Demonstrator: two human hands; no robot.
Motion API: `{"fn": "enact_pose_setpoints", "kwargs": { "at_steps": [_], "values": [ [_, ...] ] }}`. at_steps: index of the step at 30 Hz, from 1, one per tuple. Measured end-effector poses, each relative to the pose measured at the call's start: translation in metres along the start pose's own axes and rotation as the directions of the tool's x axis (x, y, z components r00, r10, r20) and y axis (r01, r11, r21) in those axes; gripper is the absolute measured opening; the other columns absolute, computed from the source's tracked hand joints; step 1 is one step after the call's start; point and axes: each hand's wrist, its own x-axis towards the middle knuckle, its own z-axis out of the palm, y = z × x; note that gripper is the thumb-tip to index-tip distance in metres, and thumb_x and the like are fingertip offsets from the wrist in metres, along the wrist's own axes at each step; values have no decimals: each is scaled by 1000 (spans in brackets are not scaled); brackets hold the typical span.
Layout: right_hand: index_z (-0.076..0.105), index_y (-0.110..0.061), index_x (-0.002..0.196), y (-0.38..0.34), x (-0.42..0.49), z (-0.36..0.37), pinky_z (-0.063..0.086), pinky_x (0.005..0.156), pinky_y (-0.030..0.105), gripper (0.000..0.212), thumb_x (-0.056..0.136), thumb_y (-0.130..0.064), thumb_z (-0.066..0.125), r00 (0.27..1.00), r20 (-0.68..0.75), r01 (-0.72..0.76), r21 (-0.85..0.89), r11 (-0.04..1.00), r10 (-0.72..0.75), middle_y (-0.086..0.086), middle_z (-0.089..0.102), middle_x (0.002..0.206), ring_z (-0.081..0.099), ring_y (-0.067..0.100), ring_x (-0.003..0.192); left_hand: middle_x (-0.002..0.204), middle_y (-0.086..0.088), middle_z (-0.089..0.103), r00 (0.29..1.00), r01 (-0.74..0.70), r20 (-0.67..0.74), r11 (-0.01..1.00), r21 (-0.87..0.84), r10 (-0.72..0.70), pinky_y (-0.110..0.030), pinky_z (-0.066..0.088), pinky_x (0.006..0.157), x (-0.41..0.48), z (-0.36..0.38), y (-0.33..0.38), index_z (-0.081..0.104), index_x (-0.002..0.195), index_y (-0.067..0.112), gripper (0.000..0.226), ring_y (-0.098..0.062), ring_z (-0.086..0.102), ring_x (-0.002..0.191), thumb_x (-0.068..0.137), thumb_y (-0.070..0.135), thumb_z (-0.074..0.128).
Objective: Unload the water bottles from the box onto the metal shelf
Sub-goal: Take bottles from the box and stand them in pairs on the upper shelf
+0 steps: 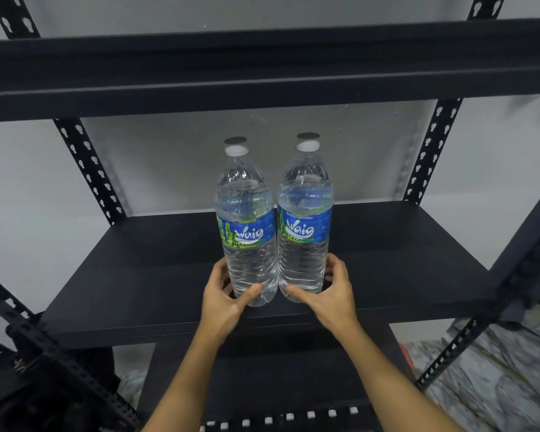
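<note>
Two clear water bottles with blue labels and white caps stand upright side by side, touching, on the black metal shelf (402,254). My left hand (225,294) grips the base of the left bottle (247,219), thumb across its front. The right bottle (304,213) is held the same way near its base by my right hand (331,288). Both bottles sit near the shelf's front edge, at its middle. The box is not in view.
A second black shelf board (262,67) runs overhead, above the bottle caps. Perforated black uprights (88,169) frame the shelf on both sides. A lower shelf level (262,375) lies beneath my forearms. Behind stands a grey wall; marbled floor shows at the lower right.
</note>
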Motion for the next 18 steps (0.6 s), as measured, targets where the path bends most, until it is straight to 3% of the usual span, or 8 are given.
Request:
{"fn": "enact_pose_setpoints", "kwargs": {
  "at_steps": [4, 8, 13, 18],
  "values": [
    [48, -32, 131, 4, 1, -5, 50, 95, 28, 91, 52, -51, 88, 999, 53, 5, 47, 999, -7, -12, 55, 127, 57, 6, 112, 124, 1, 67, 1000, -2, 2, 1000, 7, 2, -22, 52, 96, 0, -1, 0, 52, 129, 23, 76, -13, 65, 118, 62, 35, 86],
    [48, -33, 134, 4, 2, -10, 49, 101, 35, 87, 56, -49, 84, 996, 89, 16, 71, 997, -22, -7, 58, 132, 57, 7, 117, 124, 4, 68, 1000, 13, -5, 1000, 13, -13, -29, 51, 99, -1, -1, 0, 53, 127, 28, 73, -14, 65, 118, 62, 36, 86],
    [44, -38, 133, 0, -1, -10, 49, 98, 26, 83, 60, -50, 80, 994, 86, 64, 41, 997, -67, -8, 52, 132, 56, 3, 116, 129, -1, 65, 1000, 20, -7, 1000, 14, -20, -37, 50, 104, -2, -1, 1, 49, 132, 21, 80, -17, 63, 122, 63, 36, 87],
    [47, -33, 133, -1, -2, -7, 46, 93, 18, 91, 53, -54, 85, 997, 55, 48, 29, 998, -49, -13, 49, 128, 54, -1, 114, 134, 2, 60, 1000, 17, -21, 1000, 0, -17, -41, 49, 105, -2, 0, 0, 45, 136, 20, 86, -18, 60, 125, 63, 35, 88]
  ]
}}
